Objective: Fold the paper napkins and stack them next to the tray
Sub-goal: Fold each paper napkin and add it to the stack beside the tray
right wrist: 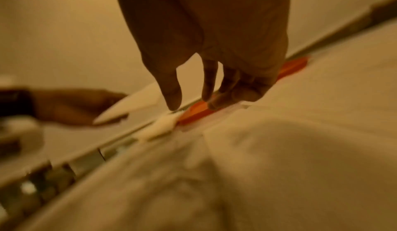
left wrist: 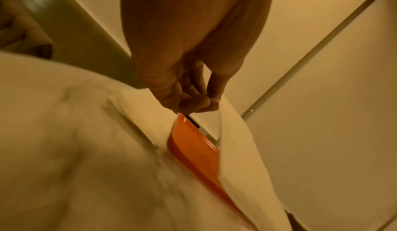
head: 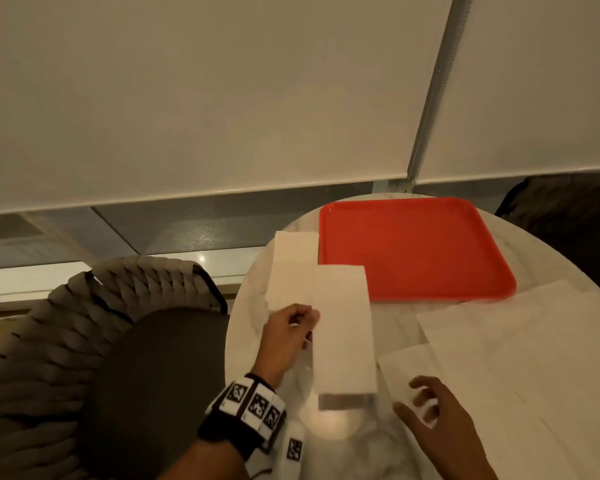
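A red tray [head: 413,251] lies at the back of the round marble table [head: 361,441]. Left of the tray lies a folded white napkin stack [head: 291,268]. My left hand [head: 310,323] pinches the left edge of a long folded napkin [head: 343,327] and holds it just above the table, partly over the stack and the tray's near corner. The left wrist view shows the left hand [left wrist: 201,104] pinching the held napkin [left wrist: 240,149] over the tray [left wrist: 193,149]. My right hand [head: 420,400] hovers open, holding nothing, above unfolded napkins [head: 534,341]; its fingers [right wrist: 171,95] hang relaxed.
A woven chair [head: 118,341] with a dark seat stands close at the table's left edge. Another dark chair [head: 568,216] stands behind the table at the right. Pale window blinds [head: 222,98] hang behind the table. Unfolded napkins cover the table's right side.
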### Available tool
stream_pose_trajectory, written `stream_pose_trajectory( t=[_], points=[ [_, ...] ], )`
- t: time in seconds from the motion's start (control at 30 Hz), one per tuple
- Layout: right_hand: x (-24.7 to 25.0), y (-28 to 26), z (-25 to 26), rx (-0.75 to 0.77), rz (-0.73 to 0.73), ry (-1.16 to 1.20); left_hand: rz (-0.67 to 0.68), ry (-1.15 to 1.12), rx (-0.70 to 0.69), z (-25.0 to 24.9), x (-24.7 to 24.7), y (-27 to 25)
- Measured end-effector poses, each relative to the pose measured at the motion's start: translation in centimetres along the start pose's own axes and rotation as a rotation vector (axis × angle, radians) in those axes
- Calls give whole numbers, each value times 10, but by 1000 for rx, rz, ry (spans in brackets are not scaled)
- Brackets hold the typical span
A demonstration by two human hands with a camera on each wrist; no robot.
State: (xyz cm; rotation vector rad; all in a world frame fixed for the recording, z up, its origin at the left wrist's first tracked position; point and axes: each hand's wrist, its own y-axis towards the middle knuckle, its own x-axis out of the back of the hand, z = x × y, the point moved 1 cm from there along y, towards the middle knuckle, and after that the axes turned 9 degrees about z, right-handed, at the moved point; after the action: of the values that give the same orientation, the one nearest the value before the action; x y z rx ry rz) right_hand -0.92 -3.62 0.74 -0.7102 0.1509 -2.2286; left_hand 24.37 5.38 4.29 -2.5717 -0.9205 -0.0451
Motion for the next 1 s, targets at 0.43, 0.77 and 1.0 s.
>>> stream_pose_trajectory(
  t=[0.43, 0.77, 1.0],
  points=[
    [-12, 9, -48, 27, -162, -557, -168, 489, 81, -1, 78, 167],
    [2, -4, 2, 71, -339, -175, 111, 322, -5, -22, 9, 51],
    [10, -40, 36, 359, -101, 106, 463, -151, 80, -12, -111, -94]
  ],
)
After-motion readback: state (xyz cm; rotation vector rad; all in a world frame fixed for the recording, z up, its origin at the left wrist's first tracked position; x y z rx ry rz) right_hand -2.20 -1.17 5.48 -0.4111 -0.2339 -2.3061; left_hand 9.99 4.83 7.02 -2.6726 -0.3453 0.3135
